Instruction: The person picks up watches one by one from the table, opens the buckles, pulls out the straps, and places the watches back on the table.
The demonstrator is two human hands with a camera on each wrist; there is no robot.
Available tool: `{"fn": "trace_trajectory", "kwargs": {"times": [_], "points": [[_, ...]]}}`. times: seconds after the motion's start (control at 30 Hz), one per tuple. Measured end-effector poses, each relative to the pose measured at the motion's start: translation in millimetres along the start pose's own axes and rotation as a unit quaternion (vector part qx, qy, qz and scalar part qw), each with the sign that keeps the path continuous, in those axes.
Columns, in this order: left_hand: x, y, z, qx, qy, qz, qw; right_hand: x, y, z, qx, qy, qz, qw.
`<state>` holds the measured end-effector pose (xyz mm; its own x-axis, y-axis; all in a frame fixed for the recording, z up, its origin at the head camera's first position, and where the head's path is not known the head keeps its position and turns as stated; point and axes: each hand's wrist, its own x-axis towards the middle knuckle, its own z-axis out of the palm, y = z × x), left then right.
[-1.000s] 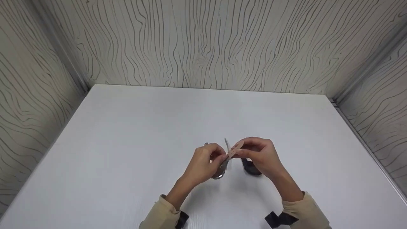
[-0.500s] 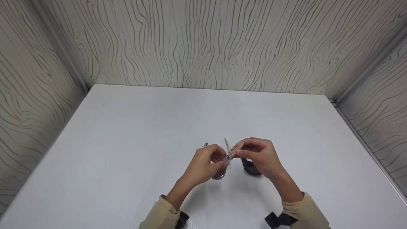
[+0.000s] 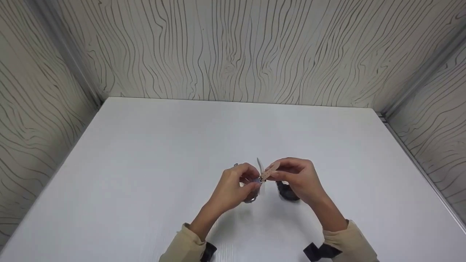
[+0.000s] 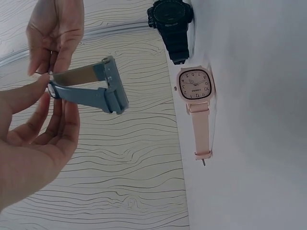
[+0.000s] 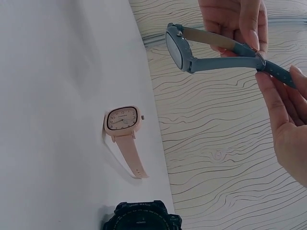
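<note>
In the wrist views a wristwatch [image 5: 225, 63] with a blue-grey strap hangs in a closed loop, its round case [image 5: 177, 48] at the far end. My left hand [image 3: 230, 185] pinches the strap near the metal buckle [image 5: 260, 59]. Between thumb and fingers, my right hand [image 3: 296, 178] holds the strap's tail [image 3: 271, 171], which has a row of holes and passes through the buckle. Both hands are close together above the table. The left fingers hide much of the watch in the head view.
On the white table [image 3: 145, 163] lies a pink watch [image 4: 194, 86] with a squarish face. A black sports watch [image 4: 171, 24] lies near it, partly behind my right hand in the head view. Wood-grain panels [image 3: 229, 51] stand at the back and sides.
My left thumb and fingers have shifted slightly around the buckle, and the case has tilted a little. My right hand has stayed almost still on the strap's tail.
</note>
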<state>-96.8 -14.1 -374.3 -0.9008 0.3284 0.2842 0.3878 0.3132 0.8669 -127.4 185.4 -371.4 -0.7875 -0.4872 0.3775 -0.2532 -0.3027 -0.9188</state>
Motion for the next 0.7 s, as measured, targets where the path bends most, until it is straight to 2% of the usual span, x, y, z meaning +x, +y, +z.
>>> {"fn": "trace_trajectory", "kwargs": {"times": [0.17,0.33,0.53,0.7], "points": [[0.6,-0.6,-0.5,0.005,-0.006,0.022,0.9997,-1.0,-0.2,1.1,-0.016,0.004,0.003,1.000],[1.5,0.6,0.1,0.028,0.003,0.031,0.9991,-0.9,0.6,0.7,-0.029,0.003,0.007,1.000],[3.4,2.7,1.3,0.064,0.017,0.040,0.9970,-0.1,0.5,-0.2,-0.018,0.003,0.002,1.000],[4.2,2.4,3.0,0.064,0.023,0.039,0.9969,-0.8,-0.1,0.3,-0.009,0.016,0.017,1.000]]}}
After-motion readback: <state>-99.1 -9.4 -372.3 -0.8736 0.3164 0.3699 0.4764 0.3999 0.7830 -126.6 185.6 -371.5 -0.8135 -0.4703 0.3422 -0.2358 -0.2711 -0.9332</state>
